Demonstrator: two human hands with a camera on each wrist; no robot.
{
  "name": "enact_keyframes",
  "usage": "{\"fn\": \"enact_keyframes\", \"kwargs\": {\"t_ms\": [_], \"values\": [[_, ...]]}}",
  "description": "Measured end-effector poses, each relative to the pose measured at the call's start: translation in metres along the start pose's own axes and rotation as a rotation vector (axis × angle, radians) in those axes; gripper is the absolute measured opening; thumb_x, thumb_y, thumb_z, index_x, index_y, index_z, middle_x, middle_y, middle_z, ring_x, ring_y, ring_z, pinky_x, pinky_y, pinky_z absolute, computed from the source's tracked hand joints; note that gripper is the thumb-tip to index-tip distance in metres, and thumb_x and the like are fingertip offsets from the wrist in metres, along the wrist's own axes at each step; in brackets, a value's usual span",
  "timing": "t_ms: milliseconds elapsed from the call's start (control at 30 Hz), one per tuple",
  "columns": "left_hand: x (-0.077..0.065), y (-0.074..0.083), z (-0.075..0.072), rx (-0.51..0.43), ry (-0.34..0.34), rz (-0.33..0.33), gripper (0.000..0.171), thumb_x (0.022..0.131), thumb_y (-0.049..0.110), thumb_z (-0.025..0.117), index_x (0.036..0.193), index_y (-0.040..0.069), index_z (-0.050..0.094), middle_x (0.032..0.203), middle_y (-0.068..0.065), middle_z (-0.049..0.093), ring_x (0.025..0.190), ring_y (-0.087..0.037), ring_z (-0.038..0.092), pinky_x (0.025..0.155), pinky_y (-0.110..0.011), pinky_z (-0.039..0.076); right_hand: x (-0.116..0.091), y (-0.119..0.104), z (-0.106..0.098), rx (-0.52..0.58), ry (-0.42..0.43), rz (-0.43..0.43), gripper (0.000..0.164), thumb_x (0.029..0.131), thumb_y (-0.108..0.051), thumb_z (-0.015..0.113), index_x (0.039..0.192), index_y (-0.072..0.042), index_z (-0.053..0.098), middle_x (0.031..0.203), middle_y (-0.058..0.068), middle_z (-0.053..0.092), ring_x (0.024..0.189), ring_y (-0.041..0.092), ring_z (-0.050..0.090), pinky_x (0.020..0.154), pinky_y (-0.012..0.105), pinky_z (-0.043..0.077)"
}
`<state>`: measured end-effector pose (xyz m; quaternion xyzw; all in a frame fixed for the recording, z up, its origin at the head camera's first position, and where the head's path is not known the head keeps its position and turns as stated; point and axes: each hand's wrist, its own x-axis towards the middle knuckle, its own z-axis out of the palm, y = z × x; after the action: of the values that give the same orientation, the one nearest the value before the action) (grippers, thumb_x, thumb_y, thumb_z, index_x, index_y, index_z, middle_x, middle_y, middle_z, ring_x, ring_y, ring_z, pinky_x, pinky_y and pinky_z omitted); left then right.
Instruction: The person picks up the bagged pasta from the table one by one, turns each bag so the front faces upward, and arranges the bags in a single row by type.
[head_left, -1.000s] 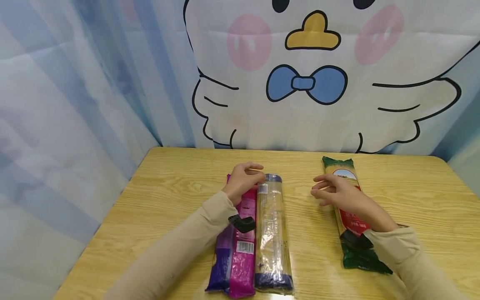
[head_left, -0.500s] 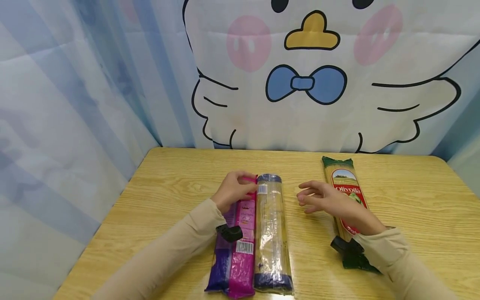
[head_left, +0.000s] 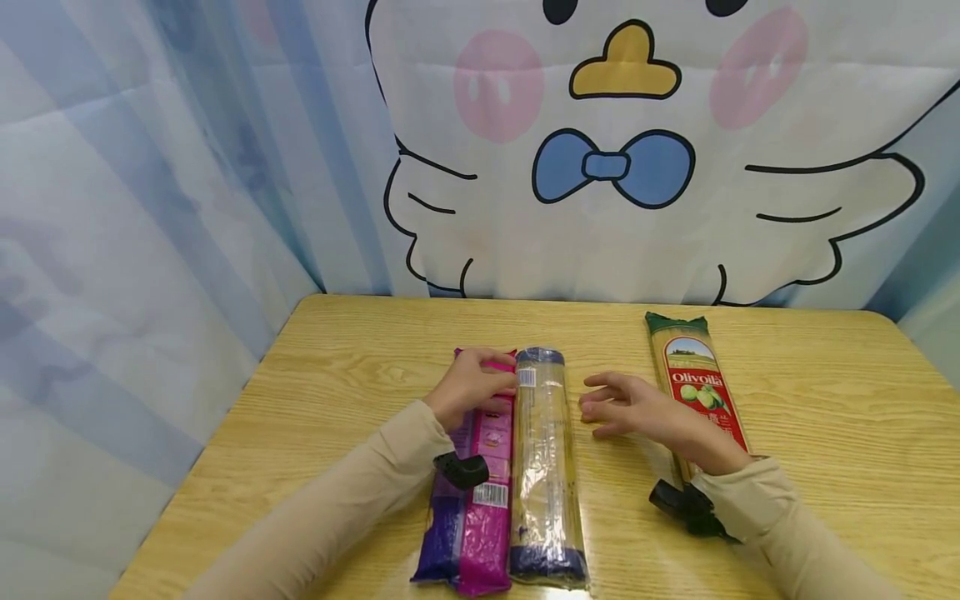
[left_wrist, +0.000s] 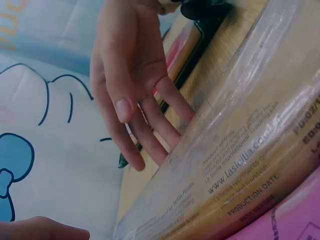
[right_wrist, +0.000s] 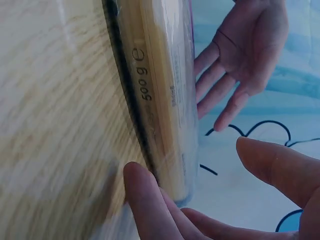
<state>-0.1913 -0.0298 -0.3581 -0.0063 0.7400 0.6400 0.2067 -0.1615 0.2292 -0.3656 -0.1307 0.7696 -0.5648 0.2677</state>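
My left hand (head_left: 472, 387) is over the upper part of a pink and purple packet (head_left: 487, 500), fingers loosely bent toward the neighbouring pack. That pack is clear, blue-ended spaghetti (head_left: 546, 467), lying lengthwise against the pink one. To its right, my right hand (head_left: 637, 412) is low over the table with fingers relaxed and spread. In the right wrist view, right-hand fingertips (right_wrist: 137, 175) come close to the side of the spaghetti pack (right_wrist: 165, 100), thumb raised apart. The left wrist view shows the right hand (left_wrist: 132, 75) beside the printed clear wrapper (left_wrist: 240, 150). Neither hand grips anything.
An Olivoilà pasta packet (head_left: 697, 375), green-ended with a red label, lies at the right, partly under the right forearm. The wooden table (head_left: 360, 333) ends at a cartoon-printed curtain (head_left: 600, 250). Each wrist carries a black camera (head_left: 461, 471).
My right hand has moved left and slightly nearer, off the Olivoilà packet toward the clear spaghetti pack. My left hand has shifted slightly left and down. The packets lie as before.
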Motion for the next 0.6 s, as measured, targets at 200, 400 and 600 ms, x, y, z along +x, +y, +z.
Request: {"fn": "enact_keyframes", "kwargs": {"t_ms": [200, 400, 600], "values": [[0.002, 0.001, 0.005, -0.048, -0.023, -0.012, 0.039, 0.092, -0.002, 0.062, 0.13, -0.007, 0.056, 0.116, -0.026, 0.065, 0.09, -0.031, 0.071, 0.07, -0.039, 0.063, 0.003, 0.002, 0.006, 0.051, -0.014, 0.0, 0.067, 0.101, -0.018, 0.058, 0.148, 0.016, 0.022, 0.14, 0.037, 0.044, 0.121, 0.038, 0.058, 0.094, 0.041, 0.057], [0.003, -0.002, 0.009, 0.037, 0.004, -0.008, 0.038, 0.088, -0.003, 0.066, 0.126, -0.006, 0.06, 0.112, -0.023, 0.068, 0.069, -0.025, 0.071, 0.065, -0.037, 0.063, 0.007, 0.002, 0.014, 0.106, -0.024, 0.02, 0.066, 0.102, -0.016, 0.057, 0.147, 0.015, 0.021, 0.138, 0.037, 0.045, 0.11, 0.029, 0.064, 0.091, 0.042, 0.059], [0.004, -0.004, 0.014, 0.096, 0.011, 0.026, 0.045, 0.082, -0.006, 0.069, 0.126, -0.007, 0.06, 0.12, -0.024, 0.066, 0.085, -0.03, 0.073, 0.067, -0.037, 0.063, 0.012, 0.002, 0.019, 0.106, 0.006, 0.051, 0.062, 0.101, -0.013, 0.057, 0.145, 0.017, 0.025, 0.13, 0.032, 0.051, 0.102, 0.023, 0.065, 0.087, 0.04, 0.06]]}}
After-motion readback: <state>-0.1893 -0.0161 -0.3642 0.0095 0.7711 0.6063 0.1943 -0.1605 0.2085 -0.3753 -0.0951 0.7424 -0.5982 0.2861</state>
